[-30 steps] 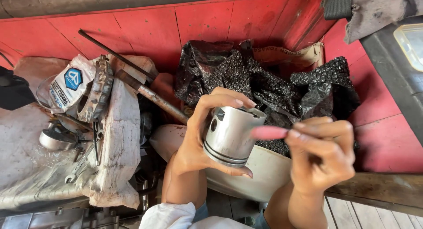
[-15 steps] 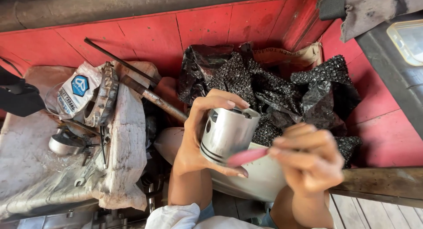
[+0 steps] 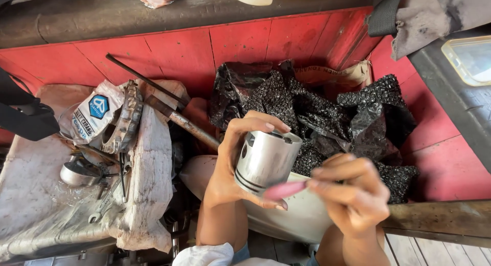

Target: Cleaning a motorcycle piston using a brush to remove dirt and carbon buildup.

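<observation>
My left hand (image 3: 230, 163) grips a shiny metal piston (image 3: 267, 158), held upright with its open end up and ring grooves near the bottom. My right hand (image 3: 353, 194) pinches a small pink tool (image 3: 284, 190) whose tip touches the piston's lower side at the grooves. Both hands hover over a white bowl (image 3: 291, 220). My forearms come up from the bottom edge.
Black bubble wrap (image 3: 332, 112) lies heaped behind the hands against a red wooden wall (image 3: 169, 46). To the left, a dirty cloth (image 3: 148, 184) holds a sprocket (image 3: 125, 120), a printed packet (image 3: 94, 115), a metal rod (image 3: 184, 124), a spanner (image 3: 105, 204) and a small metal cup (image 3: 79, 174).
My right hand has brought the pink tool lower and in to the piston's grooves. The piston stays in my left hand, and the view has shifted slightly.
</observation>
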